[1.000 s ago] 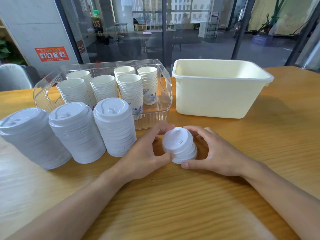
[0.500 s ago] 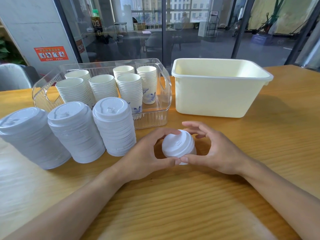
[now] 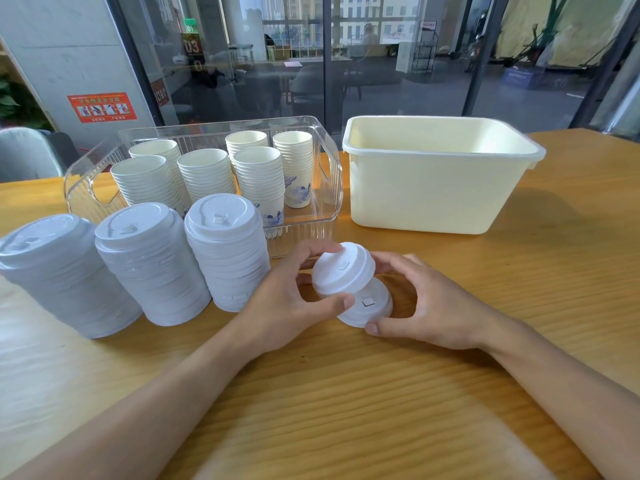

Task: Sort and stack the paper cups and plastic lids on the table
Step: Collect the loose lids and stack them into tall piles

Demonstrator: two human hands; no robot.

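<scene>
- While the head camera looks down on the wooden table (image 3: 519, 341), the left hand (image 3: 277, 306) curls its thumb and fingers round a small upper stack of white plastic lids (image 3: 343, 271), tilted and lifted off the lids below.
- Just under that tilted stack, a lower stack of lids (image 3: 372, 308) rests on the table, and the right hand (image 3: 429, 306) grasps it, thumb at the near edge and fingers curved round the far side.
- Left of the held lids, three tall lid stacks stand on the table in a row: the nearest stack (image 3: 228, 251), the middle stack (image 3: 149, 261) and the far-left stack (image 3: 59, 275).
- Behind the held lids and to the left sits a clear plastic bin (image 3: 325, 188) holding several stacks of nested paper cups (image 3: 258, 178), some with blue print.
- Behind the held lids and to the right stands a cream plastic tub (image 3: 433, 192), just beside the clear bin.
</scene>
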